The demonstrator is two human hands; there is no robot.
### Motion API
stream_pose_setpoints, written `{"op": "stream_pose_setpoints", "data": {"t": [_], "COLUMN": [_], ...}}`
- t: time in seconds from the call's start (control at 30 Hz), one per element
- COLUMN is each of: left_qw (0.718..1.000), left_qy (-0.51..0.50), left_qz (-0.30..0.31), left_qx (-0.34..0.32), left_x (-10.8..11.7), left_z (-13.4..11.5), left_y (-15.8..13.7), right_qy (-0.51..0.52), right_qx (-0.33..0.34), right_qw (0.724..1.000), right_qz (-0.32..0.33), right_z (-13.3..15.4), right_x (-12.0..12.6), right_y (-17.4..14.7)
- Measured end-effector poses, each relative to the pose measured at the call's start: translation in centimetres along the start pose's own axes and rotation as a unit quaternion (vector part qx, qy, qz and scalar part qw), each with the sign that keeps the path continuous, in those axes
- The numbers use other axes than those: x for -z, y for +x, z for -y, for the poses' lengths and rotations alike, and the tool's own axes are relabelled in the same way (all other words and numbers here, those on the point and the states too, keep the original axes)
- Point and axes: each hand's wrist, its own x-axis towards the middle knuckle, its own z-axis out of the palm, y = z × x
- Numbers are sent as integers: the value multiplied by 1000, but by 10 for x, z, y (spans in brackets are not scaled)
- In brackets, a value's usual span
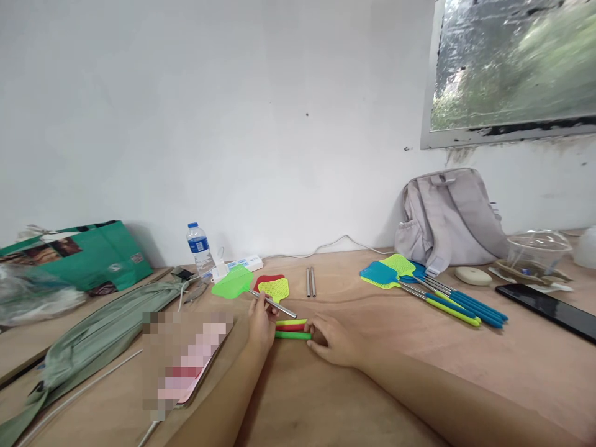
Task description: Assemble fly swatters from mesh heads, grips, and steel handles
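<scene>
Two hands work at one fly swatter: the left hand (pixel 261 320) grips its metal rod (pixel 274 305), the right hand (pixel 333 340) grips the green handle (pixel 292 335). Fitting rod into handle seems underway; aligning both ends looks like the need.

wall (pixel 233 124): plain white, far side
window (pixel 512 68): far right, daylight, peeling frame
bench (pixel 419 372): light wood

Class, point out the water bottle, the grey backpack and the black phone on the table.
water bottle (pixel 199 247), head view, on its label.
grey backpack (pixel 449 214), head view, on its front panel.
black phone (pixel 549 308), head view, on its screen.
</scene>
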Motion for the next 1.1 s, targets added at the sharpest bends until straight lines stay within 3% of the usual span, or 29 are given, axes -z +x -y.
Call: {"op": "stream_pose_setpoints", "data": {"t": [0.27,0.5,0.63,0.73,0.87,0.97,1.1], "left_qw": [1000,1000,1000,1000,998,994,988], "left_qy": [3,2,-19,-4,39,40,46], "left_qz": [2,11,7,4,42,74,109], "left_qx": [-2,-1,-3,12,36,70,102], "left_x": [0,0,-7,-16,-32,-43,-48], "left_z": [1,1,4,9,21,29,33], "left_y": [0,-2,-11,-25,-57,-82,-95], "right_qy": [14,153,268,347,355,314,128], "right_qx": [-2,-31,-102,-129,-148,-156,-160], "right_qw": [1000,988,954,913,888,911,970], "right_qz": [11,-24,-83,-171,-253,-219,-134], "right_z": [-3,-9,-22,-32,-36,-34,-32], "right_x": [-3,15,25,31,44,53,63], "right_y": [2,-10,-22,-32,-43,-48,-56]}}
